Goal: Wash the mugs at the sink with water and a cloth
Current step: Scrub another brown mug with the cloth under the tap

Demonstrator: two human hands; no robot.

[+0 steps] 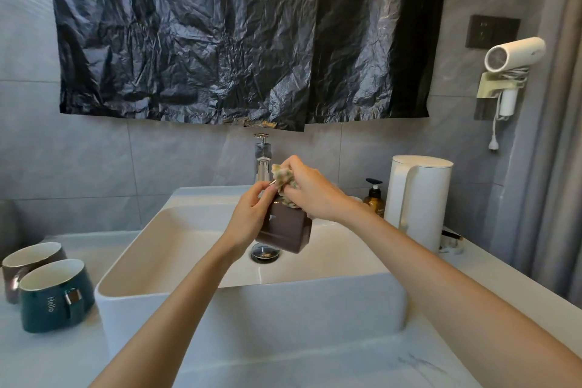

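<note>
Directly over the sink (163, 290), the left hand (252, 214) is gripping a brown mug (286, 230) mouth-up, while the right hand (311, 192), just above, is clutching a cloth (283, 178) at its opening.

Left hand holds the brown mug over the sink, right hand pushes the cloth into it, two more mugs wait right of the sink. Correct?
No: the head view shows the teal mug and grey-brown mug left of the sink. The rest holds.

The sink (315, 299) sits on the tabletop (315, 362), faucet (262, 161) behind it, two mugs (56, 294) to its left, kettle (417, 198) and pump bottle (373, 198) to its right.
</note>
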